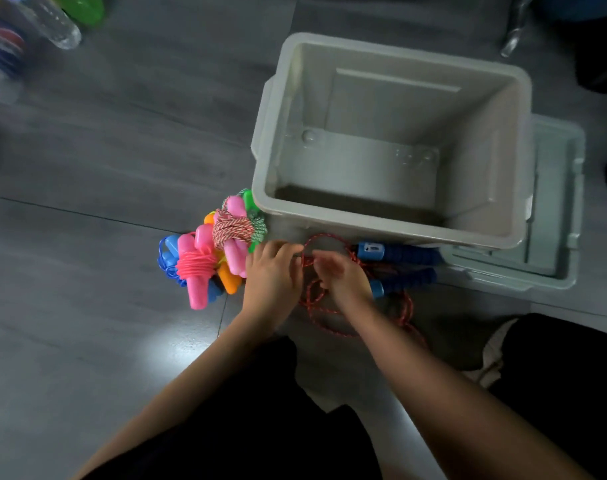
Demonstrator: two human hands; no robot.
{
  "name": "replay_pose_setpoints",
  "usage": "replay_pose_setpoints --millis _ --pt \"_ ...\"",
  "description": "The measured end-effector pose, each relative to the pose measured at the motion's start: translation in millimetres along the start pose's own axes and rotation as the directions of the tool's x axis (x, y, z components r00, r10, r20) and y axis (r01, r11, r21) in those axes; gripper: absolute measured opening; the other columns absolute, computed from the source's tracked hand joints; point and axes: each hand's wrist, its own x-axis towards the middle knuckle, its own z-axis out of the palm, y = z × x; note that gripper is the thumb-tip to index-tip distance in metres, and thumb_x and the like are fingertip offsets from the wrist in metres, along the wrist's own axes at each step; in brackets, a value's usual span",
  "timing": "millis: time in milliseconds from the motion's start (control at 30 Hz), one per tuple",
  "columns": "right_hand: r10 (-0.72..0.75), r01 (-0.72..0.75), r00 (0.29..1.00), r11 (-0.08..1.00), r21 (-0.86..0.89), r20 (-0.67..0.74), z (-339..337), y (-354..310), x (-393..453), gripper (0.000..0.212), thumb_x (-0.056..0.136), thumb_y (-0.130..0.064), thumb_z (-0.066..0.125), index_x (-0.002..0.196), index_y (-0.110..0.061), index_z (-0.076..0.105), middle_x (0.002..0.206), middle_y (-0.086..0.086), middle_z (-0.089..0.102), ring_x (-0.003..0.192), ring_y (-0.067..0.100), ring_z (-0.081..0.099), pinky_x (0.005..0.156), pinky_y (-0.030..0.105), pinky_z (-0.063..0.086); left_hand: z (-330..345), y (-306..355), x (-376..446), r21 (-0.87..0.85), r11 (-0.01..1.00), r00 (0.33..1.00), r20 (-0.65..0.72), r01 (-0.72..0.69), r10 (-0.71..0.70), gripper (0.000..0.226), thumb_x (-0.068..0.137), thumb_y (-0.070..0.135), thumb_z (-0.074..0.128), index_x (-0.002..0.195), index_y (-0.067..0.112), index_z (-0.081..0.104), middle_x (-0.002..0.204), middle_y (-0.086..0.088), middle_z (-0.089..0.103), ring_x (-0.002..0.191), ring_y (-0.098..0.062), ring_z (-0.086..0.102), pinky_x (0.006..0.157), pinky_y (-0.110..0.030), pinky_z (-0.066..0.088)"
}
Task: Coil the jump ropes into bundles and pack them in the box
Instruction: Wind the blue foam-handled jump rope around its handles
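Observation:
A grey plastic box [516, 161] stands open on the floor with nothing visible inside. In front of it lies a red cord jump rope [324, 317] with two blue handles [402, 252], partly looped. My left hand [272, 275] and my right hand [341, 275] both pinch the red cord close together just below the box's front wall. Left of my hands sits a pile of coiled jump ropes [219, 251] with pink, blue, orange and green handles.
The box's grey lid [558, 209] lies on the floor to the right, partly under the box. Plastic bottles [52, 26] lie at the far left. My legs in dark clothing and a white shoe [492, 355] are at the bottom.

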Motion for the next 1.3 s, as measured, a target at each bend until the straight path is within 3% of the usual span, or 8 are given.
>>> replay_pose_setpoints --millis 400,600,867,933,1000,1100,1167,1300 --pt "-0.02 -0.1 0.96 0.907 -0.409 -0.278 -75 82 -6 0.029 0.087 -0.014 0.062 0.115 -0.02 0.066 0.125 0.003 0.05 0.115 0.024 0.04 0.09 0.02 0.031 87 47 8 -0.099 0.994 0.82 0.572 0.049 0.017 0.028 0.093 0.025 0.056 0.12 0.018 0.06 0.112 0.005 0.062 0.1 -0.011 0.057 0.078 -0.018 0.038" --pt "-0.058 -0.011 0.992 0.844 -0.536 -0.111 -90 94 4 0.04 0.085 -0.009 0.062 0.125 -0.015 0.059 0.127 0.001 0.049 0.116 0.022 0.035 0.093 0.014 0.025 117 41 14 0.041 0.997 0.77 0.637 -0.067 0.025 0.046 0.081 0.037 0.069 0.125 0.024 0.059 0.127 0.001 0.058 0.121 -0.022 0.048 0.099 -0.034 0.041" --pt "-0.039 0.002 0.999 0.628 -0.778 -0.029 -96 90 9 0.035 0.088 -0.036 0.059 0.12 -0.025 0.059 0.12 -0.007 0.049 0.113 0.02 0.034 0.092 0.031 0.028 119 36 12 0.034 0.997 0.849 0.523 0.062 -0.071 0.018 0.09 0.03 0.057 0.106 0.022 0.061 0.112 0.0 0.057 0.104 -0.015 0.052 0.086 -0.031 0.048" --pt "0.05 -0.084 0.996 0.745 -0.662 -0.069 -96 87 7 0.036 0.088 -0.04 0.058 0.119 -0.022 0.059 0.12 -0.007 0.05 0.117 0.02 0.034 0.094 0.033 0.028 109 42 13 -0.02 0.969 0.863 0.46 0.247 -0.21 0.019 0.093 0.034 0.054 0.1 0.017 0.059 0.093 0.0 0.06 0.084 -0.011 0.057 0.07 -0.026 0.049" --pt "0.163 -0.182 0.983 0.893 -0.411 -0.082 -94 83 5 0.032 0.089 -0.039 0.057 0.115 -0.02 0.06 0.112 -0.005 0.055 0.114 0.019 0.045 0.093 0.034 0.038 100 47 16 -0.094 0.844 0.739 0.54 0.528 -0.402 0.035 0.091 0.047 0.053 0.092 0.013 0.059 0.08 -0.002 0.063 0.072 -0.013 0.063 0.067 -0.032 0.056" --pt "0.207 -0.211 0.977 0.95 -0.232 -0.04 -86 77 -2 0.03 0.089 -0.042 0.057 0.101 -0.016 0.064 0.094 0.001 0.065 0.09 0.019 0.061 0.078 0.037 0.05 91 53 16 -0.332 0.401 0.495 0.757 0.854 -0.427 0.047 0.087 0.05 0.058 0.109 0.008 0.061 0.103 -0.011 0.068 0.094 -0.024 0.068 0.086 -0.041 0.056" --pt "0.201 -0.203 0.979 0.964 -0.174 -0.027 -83 70 -9 0.031 0.087 -0.046 0.058 0.097 -0.018 0.065 0.087 -0.001 0.066 0.083 0.016 0.063 0.075 0.036 0.051 82 55 15 -0.436 0.286 0.515 0.79 0.854 -0.333 0.045 0.09 0.041 0.058 0.12 0.007 0.057 0.115 -0.013 0.067 0.102 -0.027 0.066 0.092 -0.044 0.053" --pt "0.173 -0.173 0.985 0.985 0.0 0.019 -87 45 -27 0.027 0.085 -0.042 0.063 0.099 -0.02 0.069 0.085 -0.007 0.069 0.079 0.007 0.065 0.07 0.023 0.05 49 61 18 -0.484 0.348 0.575 0.784 0.803 -0.235 0.038 0.092 0.034 0.057 0.117 0.005 0.059 0.11 -0.017 0.069 0.1 -0.032 0.067 0.092 -0.049 0.052"
